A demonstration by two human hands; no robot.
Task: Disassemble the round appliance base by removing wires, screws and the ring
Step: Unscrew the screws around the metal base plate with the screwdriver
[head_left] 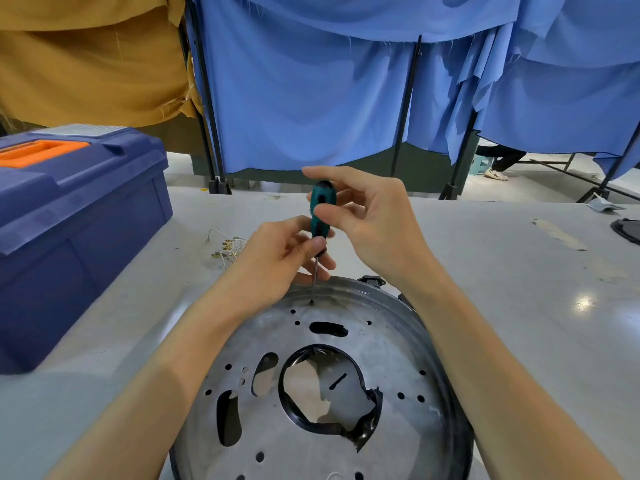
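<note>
Screwdriver [322, 209] upright between both hands, tip down in a screw [311, 302] near the far edge of the round base [391, 362]. Right hand [367, 220] wrapped round the upper part of the green handle, forefinger stretched over the top. Left hand [277, 261] pinching the bottom of the handle at the shank end, steadying it. Base lying flat on the worktop [502, 271], directly under and nearer than the hands, a forearm on either side.

Judging by that: screw step in hand, this one not yet out. Wires [227, 245] apparently off already, heaped loose on the worktop just left of the left hand. Black ring [367, 427] lining the big middle hole, nearer than the hands, torn-looking at one side, not yet lifted. Toolbox [76, 216], lid down, well left of the left hand.

Next move likely calling for firm downward pressure against a slipping tip, anticlockwise turns from the right hand, then a pinch to lift the loosened screw clear. Any further screws among the many open holes: impossible to tell.
</note>
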